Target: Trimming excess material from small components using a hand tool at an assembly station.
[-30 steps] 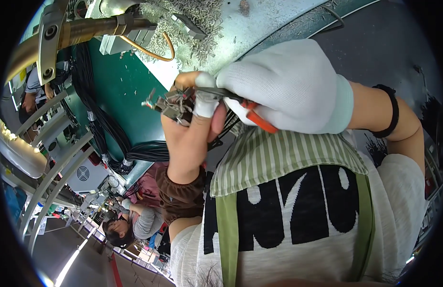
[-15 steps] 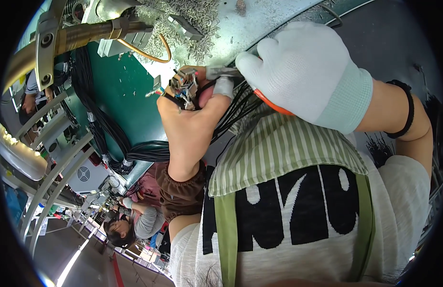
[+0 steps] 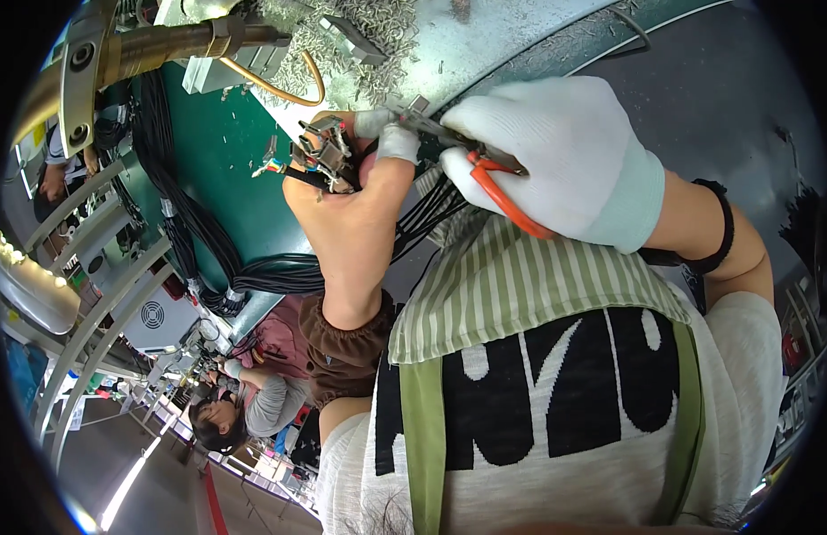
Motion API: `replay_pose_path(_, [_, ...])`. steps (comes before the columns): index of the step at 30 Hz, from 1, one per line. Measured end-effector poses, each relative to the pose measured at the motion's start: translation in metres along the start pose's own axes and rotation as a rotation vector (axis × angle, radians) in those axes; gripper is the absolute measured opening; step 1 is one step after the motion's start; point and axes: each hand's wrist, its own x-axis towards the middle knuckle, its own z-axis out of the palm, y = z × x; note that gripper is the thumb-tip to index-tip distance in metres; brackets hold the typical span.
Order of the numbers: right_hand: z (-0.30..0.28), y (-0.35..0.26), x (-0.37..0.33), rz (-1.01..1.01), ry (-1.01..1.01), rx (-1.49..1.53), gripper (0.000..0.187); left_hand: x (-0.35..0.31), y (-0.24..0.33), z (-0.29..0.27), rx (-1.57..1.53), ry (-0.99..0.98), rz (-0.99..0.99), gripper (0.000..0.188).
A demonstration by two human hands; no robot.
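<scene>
My left hand is closed around black cables, its thumb and a fingertip wrapped in white covers. Metal connectors with bits of coloured wire stick out of that fist on its left side. My right hand, in a white knitted glove, grips pliers with orange handles. The jaws of the pliers reach to the left thumb, beside a small metal connector piece at the fingertips. Whether the jaws touch this piece I cannot tell. Loose black cables trail below the pliers.
Many small metal scraps lie on the pale worktop around a metal block. A brass-coloured machine arm and a bent copper-coloured tube stand at upper left. Bundled black cables lie on the green mat. A co-worker sits at lower left.
My right hand has shifted slightly down and left, and its fingers have loosened, so more of the pliers shows. My left hand, with the connectors, has moved a little left.
</scene>
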Motion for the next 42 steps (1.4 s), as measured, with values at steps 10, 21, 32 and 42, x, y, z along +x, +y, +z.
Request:
replay_pose_path(10, [0.008, 0.016, 0.002, -0.026, -0.072, 0.156, 0.018, 0.007, -0.014, -0.008, -0.068, -0.051, -0.093, 0.012])
replay_pose_path(21, [-0.021, 0.029, 0.059, 0.142, -0.084, 0.502, 0.020, 0.077, -0.026, -0.037, -0.469, -0.297, -0.130, 0.018])
replay_pose_path(32, [-0.007, 0.042, 0.112, 0.499, -0.454, 1.026, 0.023, 0.088, -0.013, -0.039, -0.088, -0.221, -0.038, 0.031])
replay_pose_path(42, [-0.014, 0.039, 0.116, 0.510, -0.447, 0.979, 0.029, 0.085, -0.017, -0.042, -0.023, -0.163, 0.062, 0.036])
